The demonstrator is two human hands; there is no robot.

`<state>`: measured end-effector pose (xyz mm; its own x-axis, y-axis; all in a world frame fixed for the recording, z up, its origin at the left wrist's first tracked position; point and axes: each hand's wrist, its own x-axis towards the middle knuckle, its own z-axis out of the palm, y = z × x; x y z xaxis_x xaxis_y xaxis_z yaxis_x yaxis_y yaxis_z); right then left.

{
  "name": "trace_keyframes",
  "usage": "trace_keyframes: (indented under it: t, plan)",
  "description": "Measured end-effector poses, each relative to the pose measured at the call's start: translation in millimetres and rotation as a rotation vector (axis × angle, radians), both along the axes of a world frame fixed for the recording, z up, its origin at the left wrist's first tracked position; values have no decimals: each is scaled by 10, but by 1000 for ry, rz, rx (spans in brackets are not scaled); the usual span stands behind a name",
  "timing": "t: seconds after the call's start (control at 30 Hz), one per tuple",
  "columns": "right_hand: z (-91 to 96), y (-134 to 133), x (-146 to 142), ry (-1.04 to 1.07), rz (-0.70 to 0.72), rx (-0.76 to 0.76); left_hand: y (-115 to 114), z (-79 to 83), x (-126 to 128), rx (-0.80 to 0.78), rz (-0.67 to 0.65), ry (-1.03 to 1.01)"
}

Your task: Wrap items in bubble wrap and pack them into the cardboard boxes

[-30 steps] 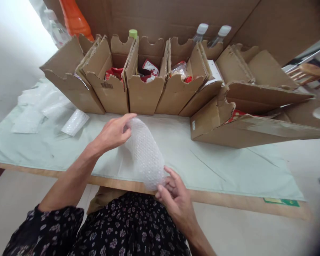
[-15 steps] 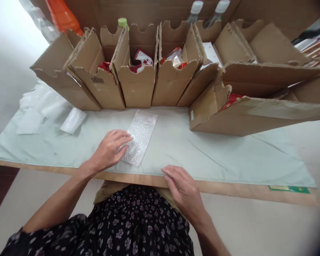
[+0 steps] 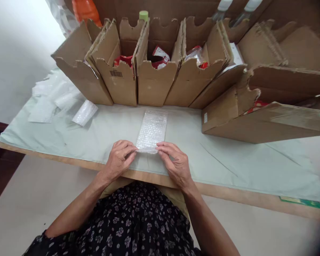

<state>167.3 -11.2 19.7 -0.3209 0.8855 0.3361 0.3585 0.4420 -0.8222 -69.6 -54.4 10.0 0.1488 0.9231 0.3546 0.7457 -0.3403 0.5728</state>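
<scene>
A flat piece of bubble wrap [image 3: 153,126] lies on the pale green cloth [image 3: 112,124] in front of me, its long side pointing away. My left hand [image 3: 121,156] pinches its near left corner between thumb and fingers. At the near right corner my right hand [image 3: 174,160] pinches it the same way. The near edge between the two hands looks slightly lifted or curled. Whether anything is inside the bubble wrap I cannot tell.
Cardboard boxes [image 3: 156,83] stand in a row at the back, several with red packets inside. A larger cardboard box [image 3: 229,121] sits at right. More bubble wrap [image 3: 85,112] and a white pile [image 3: 53,94] lie at left. Bottles, one orange [image 3: 86,12], stand behind.
My right hand has come from the table edge onto the bubble wrap. My left hand has gone from resting on it to pinching its near corner. The wrap now lies straighter, and the view has shifted.
</scene>
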Motion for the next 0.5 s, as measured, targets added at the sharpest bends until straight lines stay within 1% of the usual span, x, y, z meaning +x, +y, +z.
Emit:
trace_keyframes:
  t: [0.07,0.17,0.3,0.37,0.43,0.5]
  plan:
    - [10,-38,2,56,-21,-47,20,20,14,-37,5,-70]
    - [-19,-95,33,73,-39,-63,39,71,31,-89,1,-150]
    - [-48,-174,118,-22,61,-30,44,95,65,-132,-35,-188]
    - [-50,-199,122,-58,87,-9,44,88,90,-151,-51,-198]
    - [-53,-201,88,-56,69,-2,51,88,111,-165,-53,-214]
    - [-57,-183,39,-16,33,-31,69,107,116,-192,-60,-251]
